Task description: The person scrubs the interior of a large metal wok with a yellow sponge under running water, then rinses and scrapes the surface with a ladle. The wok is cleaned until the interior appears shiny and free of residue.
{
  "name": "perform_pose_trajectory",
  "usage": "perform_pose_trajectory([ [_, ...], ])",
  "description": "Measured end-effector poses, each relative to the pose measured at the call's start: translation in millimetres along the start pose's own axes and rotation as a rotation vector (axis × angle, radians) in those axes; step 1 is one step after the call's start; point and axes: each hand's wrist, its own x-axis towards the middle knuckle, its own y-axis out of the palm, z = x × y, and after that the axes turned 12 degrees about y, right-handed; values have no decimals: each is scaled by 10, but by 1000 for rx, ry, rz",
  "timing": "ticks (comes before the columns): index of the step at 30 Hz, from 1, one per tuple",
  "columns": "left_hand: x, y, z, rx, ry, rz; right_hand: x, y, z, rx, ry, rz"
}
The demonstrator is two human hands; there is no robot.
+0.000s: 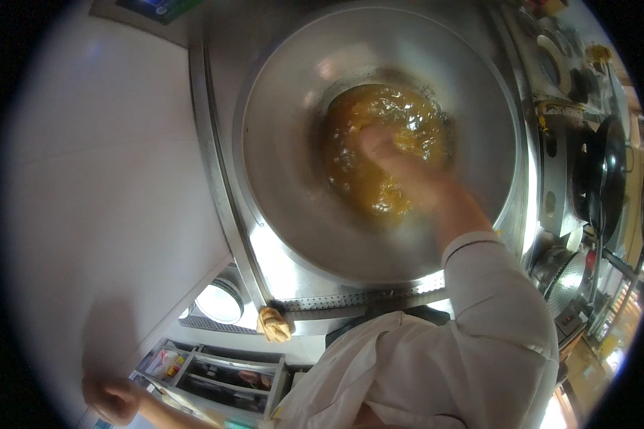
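Note:
A large, wide metal wok (290, 161) fills the middle of the view. In its bottom lies a pool of glossy yellow-brown liquid (392, 177), its surface rippled and catching the light. My right hand (397, 155) reaches over this liquid from the lower right, blurred by motion. Whether its fingers touch the liquid or hold something small cannot be made out. A white sleeve (504, 300) covers that arm to near the wrist. At the lower left edge, my left hand (110, 399) is curled into a loose fist by the white wall, with nothing visible in it.
A white wall panel (112, 161) runs along the left. A yellowish cloth (273, 324) hangs at the stove's front edge, near a perforated strip (354, 300). Below left stands a shelf unit (231, 375). Rightward are a perforated metal strainer (569, 279) and a dark pan (612, 177).

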Motion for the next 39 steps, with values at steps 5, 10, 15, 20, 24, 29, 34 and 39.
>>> perform_pose_trajectory([
  [5, 143, -3, -143, 51, 8, -17, -829, 268, 257, 560, 166, 312],
  [10, 402, 59, -382, -25, -19, -113, -1191, -2, -1258, 111, -144, 399],
  [15, 586, 72, -528, -66, -64, -205, -471, -701, -1967, 19, 333, -70],
  [20, 521, 57, -464, -29, -44, -176, 670, -1410, -1303, 8, 284, -226],
  [24, 329, 30, -334, -1, -34, -94, 778, -1643, 152, 365, 107, -237],
  [29, 49, 22, -159, 9, -52, -35, -304, -1462, 1374, 578, -199, 63],
  [34, -324, 23, 66, 4, -89, 24, -1552, -790, 856, 622, -263, 582],
  [39, -540, 66, 184, -40, -189, 96, -1814, -204, -707, 246, -98, 748],
])
